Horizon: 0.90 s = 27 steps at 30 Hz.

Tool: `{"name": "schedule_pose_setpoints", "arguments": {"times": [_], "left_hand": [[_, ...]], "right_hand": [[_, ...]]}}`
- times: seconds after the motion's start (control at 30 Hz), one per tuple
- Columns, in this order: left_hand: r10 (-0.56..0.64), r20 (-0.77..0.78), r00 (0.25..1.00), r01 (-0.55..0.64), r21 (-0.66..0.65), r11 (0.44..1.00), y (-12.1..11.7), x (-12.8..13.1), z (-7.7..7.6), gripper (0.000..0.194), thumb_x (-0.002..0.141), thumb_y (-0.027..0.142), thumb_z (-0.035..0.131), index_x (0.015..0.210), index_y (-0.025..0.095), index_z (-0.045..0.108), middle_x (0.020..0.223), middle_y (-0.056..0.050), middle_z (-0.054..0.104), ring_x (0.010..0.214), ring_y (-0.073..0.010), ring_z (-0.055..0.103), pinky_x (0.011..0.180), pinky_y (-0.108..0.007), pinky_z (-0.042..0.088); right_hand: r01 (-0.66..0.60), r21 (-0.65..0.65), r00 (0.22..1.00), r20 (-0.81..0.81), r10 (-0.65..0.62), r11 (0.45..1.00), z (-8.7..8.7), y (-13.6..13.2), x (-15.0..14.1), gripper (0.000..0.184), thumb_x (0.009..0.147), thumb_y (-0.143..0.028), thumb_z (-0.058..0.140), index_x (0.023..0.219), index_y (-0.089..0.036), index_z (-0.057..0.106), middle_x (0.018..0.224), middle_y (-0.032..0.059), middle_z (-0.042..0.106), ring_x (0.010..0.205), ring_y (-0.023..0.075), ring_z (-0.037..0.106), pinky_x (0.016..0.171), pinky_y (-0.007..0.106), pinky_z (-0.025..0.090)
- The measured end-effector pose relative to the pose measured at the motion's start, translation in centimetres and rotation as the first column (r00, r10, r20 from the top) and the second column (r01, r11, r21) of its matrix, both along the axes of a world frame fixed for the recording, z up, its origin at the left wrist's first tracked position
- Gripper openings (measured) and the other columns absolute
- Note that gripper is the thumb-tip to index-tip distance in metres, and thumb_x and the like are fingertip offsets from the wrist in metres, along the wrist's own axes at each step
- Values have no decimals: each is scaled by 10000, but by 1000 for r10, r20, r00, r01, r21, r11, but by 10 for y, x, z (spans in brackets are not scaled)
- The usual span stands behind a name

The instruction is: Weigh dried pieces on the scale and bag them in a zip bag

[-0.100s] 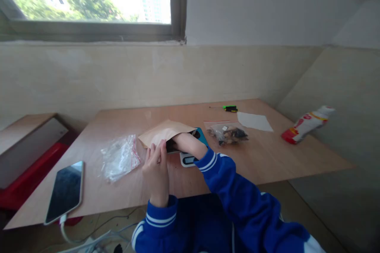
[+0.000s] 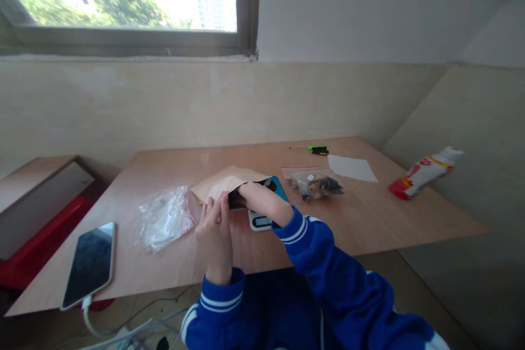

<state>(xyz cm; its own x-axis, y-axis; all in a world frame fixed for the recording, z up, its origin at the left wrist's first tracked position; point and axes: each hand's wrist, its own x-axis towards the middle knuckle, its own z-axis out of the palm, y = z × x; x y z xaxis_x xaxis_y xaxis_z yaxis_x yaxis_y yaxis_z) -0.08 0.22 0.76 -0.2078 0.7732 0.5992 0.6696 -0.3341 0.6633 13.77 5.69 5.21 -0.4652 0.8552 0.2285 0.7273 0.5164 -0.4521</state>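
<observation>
A brown paper bag [image 2: 227, 179] lies on its side at the middle of the table, its mouth facing right and toward me. My left hand [image 2: 214, 229] pinches the near edge of that mouth between thumb and fingers. Inside the opening is my right hand [image 2: 251, 194]; the bag hides its fingers and whatever they touch. Under the bag's mouth and my right wrist sits a white device with a small display [image 2: 261, 222], probably a scale, with a blue part [image 2: 279, 188] showing behind the wrist.
Clear plastic bags [image 2: 166, 219] lie left of the paper bag. To the right are a zip bag of dark brown pieces [image 2: 322, 186], screwdrivers [image 2: 318, 150], white paper [image 2: 353, 168] and a red-and-white bottle [image 2: 424, 173]. A plugged-in tablet [image 2: 89, 263] rests at the left edge.
My right forearm has shifted slightly to the right, drawing a little out of the bag's mouth. My left hand keeps its hold almost unchanged.
</observation>
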Motion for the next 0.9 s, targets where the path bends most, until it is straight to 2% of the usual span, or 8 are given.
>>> {"name": "schedule_pose_setpoints", "arguments": {"times": [0.17, 0.27, 0.37, 0.43, 0.53, 0.63, 0.73, 0.9], "left_hand": [[60, -16, 998, -60, -24, 998, 5, -1, 14, 318, 948, 385, 466, 1041, 246, 736, 947, -77, 747, 1056, -249, 659, 790, -307, 462], [112, -1, 994, -112, -25, 993, 9, -4, 23, 318, 935, 397, 483, 1014, 232, 743, 897, -81, 741, 883, -222, 680, 724, -295, 437], [178, -4, 984, -178, -47, 983, 14, -9, 32, 358, 930, 411, 478, 870, 195, 757, 672, -51, 682, 629, -165, 598, 596, -267, 360], [216, -8, 976, -216, -60, 975, 16, -13, 38, 416, 930, 423, 468, 748, 167, 740, 538, -24, 588, 542, -137, 505, 556, -263, 297], [240, 10, 971, -239, -55, 969, 19, -18, 45, 435, 928, 434, 463, 724, 156, 728, 497, 2, 517, 508, -111, 400, 545, -262, 245], [247, 27, 969, -246, -57, 968, 19, -19, 47, 429, 921, 436, 469, 705, 159, 715, 486, 20, 472, 501, -100, 324, 543, -261, 228], [243, 46, 969, -239, -69, 968, 17, -20, 46, 446, 912, 444, 472, 648, 155, 685, 470, 27, 423, 501, -100, 295, 541, -260, 230], [218, 54, 974, -211, -115, 971, 14, -26, 46, 449, 907, 468, 466, 645, 174, 682, 449, 21, 421, 493, -115, 350, 550, -266, 256]], "right_hand": [[-31, -23, 998, -51, 30, 999, 33, -25, 12, 231, 868, -27, 521, 999, -149, 668, 979, 94, 730, 925, 214, 687, 812, 318, 520], [-78, 33, 974, -211, 83, 996, 53, -40, 26, 192, 868, -82, 573, 988, -187, 680, 1012, 51, 722, 979, 196, 668, 877, 332, 511], [-15, 19, 893, -449, 22, 1000, 56, -52, 51, 184, 858, -203, 637, 1036, -227, 679, 1060, 27, 710, 1017, 183, 657, 903, 333, 513], [54, -38, 821, -568, -66, 998, 45, -56, 71, 240, 838, -271, 670, 1075, -229, 663, 1078, 36, 702, 1014, 186, 660, 886, 332, 527], [147, -128, 766, -613, -195, 981, 15, -55, 92, 250, 821, -310, 685, 1051, -213, 660, 1070, 54, 698, 998, 193, 668, 880, 345, 535], [207, -165, 822, -506, -263, 964, -18, -45, 94, 173, 847, -289, 648, 988, -193, 676, 1036, 65, 711, 963, 200, 677, 867, 360, 533], [264, -82, 909, -313, -276, 961, -45, -31, 82, 140, 853, -199, 636, 982, -187, 689, 1044, 78, 717, 999, 214, 666, 890, 377, 512], [256, 48, 965, -77, -252, 965, -70, -20, 73, 151, 821, -147, 675, 970, -163, 693, 1002, 116, 711, 1016, 250, 635, 880, 409, 503]]}}
